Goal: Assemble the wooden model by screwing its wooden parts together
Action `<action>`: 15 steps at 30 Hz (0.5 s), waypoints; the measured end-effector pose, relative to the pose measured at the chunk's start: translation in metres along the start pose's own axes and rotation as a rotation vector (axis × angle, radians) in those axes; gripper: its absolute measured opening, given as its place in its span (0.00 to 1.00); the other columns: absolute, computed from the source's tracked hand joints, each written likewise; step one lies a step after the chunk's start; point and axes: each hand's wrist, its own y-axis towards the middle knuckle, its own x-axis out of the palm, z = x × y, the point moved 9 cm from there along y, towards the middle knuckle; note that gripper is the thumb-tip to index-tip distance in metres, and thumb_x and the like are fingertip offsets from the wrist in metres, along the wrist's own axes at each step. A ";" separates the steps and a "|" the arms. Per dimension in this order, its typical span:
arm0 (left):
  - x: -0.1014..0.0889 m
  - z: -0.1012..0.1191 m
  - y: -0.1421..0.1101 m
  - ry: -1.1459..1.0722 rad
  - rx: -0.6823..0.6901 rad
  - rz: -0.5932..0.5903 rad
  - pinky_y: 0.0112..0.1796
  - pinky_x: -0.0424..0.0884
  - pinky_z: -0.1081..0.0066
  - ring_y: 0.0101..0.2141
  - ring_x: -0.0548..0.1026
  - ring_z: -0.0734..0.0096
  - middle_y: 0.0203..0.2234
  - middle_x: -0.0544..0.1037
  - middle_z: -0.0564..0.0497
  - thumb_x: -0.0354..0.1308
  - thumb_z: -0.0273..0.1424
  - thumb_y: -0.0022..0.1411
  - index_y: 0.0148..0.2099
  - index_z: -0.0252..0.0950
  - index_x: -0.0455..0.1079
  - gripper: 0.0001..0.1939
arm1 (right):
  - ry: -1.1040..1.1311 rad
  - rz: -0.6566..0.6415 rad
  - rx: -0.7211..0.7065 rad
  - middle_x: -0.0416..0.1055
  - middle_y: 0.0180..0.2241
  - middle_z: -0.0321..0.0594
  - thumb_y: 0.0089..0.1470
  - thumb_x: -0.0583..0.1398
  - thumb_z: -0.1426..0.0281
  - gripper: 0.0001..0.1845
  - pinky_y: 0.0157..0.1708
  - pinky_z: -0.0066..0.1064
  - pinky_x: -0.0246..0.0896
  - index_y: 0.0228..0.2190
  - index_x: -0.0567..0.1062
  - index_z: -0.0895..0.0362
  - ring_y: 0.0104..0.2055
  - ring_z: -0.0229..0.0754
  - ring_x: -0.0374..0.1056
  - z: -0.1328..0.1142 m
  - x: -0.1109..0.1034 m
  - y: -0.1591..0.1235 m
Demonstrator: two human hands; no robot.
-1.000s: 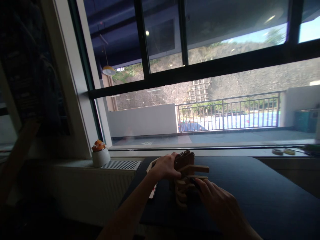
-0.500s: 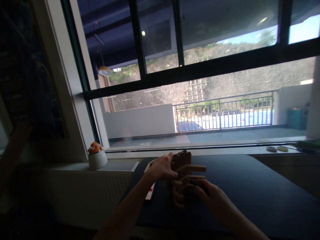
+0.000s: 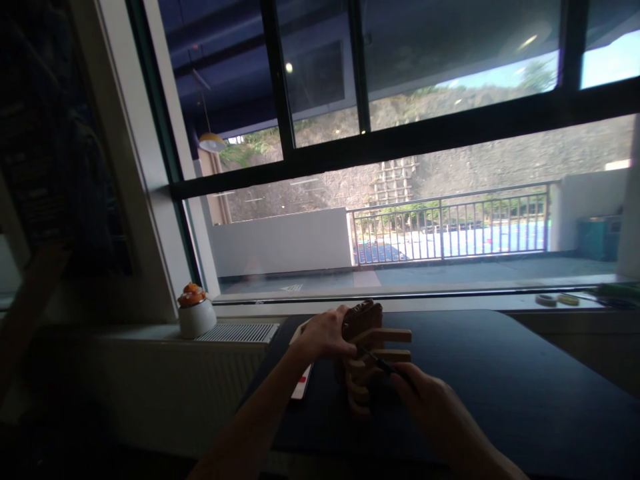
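A wooden model (image 3: 371, 357) of stacked curved and straight slats stands on the dark table (image 3: 500, 380) in front of me. My left hand (image 3: 325, 335) is closed around its dark upper part and steadies it. My right hand (image 3: 430, 400) is closed on a thin dark tool (image 3: 383, 363) whose tip points at the model's middle slats. The lower slats are partly hidden by my right hand.
A flat white item with a red mark (image 3: 301, 385) lies left of the model. A white pot with an orange lid (image 3: 196, 311) sits on the sill by a radiator grille (image 3: 237, 332). Small items (image 3: 557, 299) lie on the sill far right. A large window is behind.
My right hand has drawn back slightly and the thin dark tool now shows, its tip at the model. My left hand keeps its hold. The view shifted a little.
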 end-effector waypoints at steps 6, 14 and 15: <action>-0.001 0.005 -0.002 0.012 0.007 -0.021 0.33 0.69 0.69 0.36 0.75 0.59 0.39 0.76 0.48 0.64 0.40 0.42 0.53 0.41 0.63 0.34 | 0.222 -0.179 0.134 0.74 0.21 0.38 0.60 0.47 0.57 0.23 0.21 0.29 0.60 0.28 0.76 0.56 0.23 0.41 0.70 0.007 0.007 0.003; 0.001 0.001 0.000 0.000 0.025 0.007 0.32 0.68 0.70 0.35 0.75 0.60 0.36 0.76 0.50 0.64 0.42 0.42 0.53 0.42 0.63 0.34 | -0.351 0.094 -0.299 0.76 0.41 0.43 0.57 0.48 0.77 0.20 0.27 0.28 0.63 0.48 0.67 0.53 0.35 0.41 0.74 -0.030 -0.006 -0.014; 0.001 0.001 0.000 -0.005 0.027 0.006 0.32 0.68 0.70 0.35 0.75 0.60 0.36 0.75 0.50 0.63 0.42 0.42 0.52 0.42 0.63 0.33 | -0.382 0.111 -0.341 0.76 0.40 0.44 0.57 0.47 0.78 0.19 0.26 0.28 0.63 0.47 0.68 0.54 0.35 0.41 0.74 -0.032 -0.004 -0.015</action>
